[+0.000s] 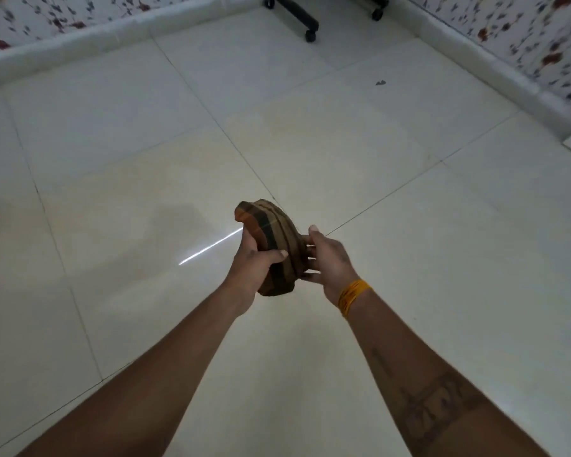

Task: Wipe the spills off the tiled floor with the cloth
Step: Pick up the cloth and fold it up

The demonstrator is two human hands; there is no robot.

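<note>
The cloth (271, 245), a brown checked piece with orange and dark stripes, is bunched into a thick folded wad and held up in the air above the tiled floor (145, 143), touching no tile. The left hand (249, 263) grips the cloth from its left side, thumb curled across the front of the wad and the other fingers hidden behind it. The right hand (327, 263) holds the cloth's right edge, its fingers (310, 250) curled in and pinching the folds, thumb raised above them. A yellow band (351, 296) sits on the right wrist, just behind the cloth, and dark markings show on that forearm. On the floor beyond the cloth, well off to the right, lies a small dark speck (380, 82). Farther still, near the patterned wall (524, 34), stand black caster legs (305, 19).
</note>
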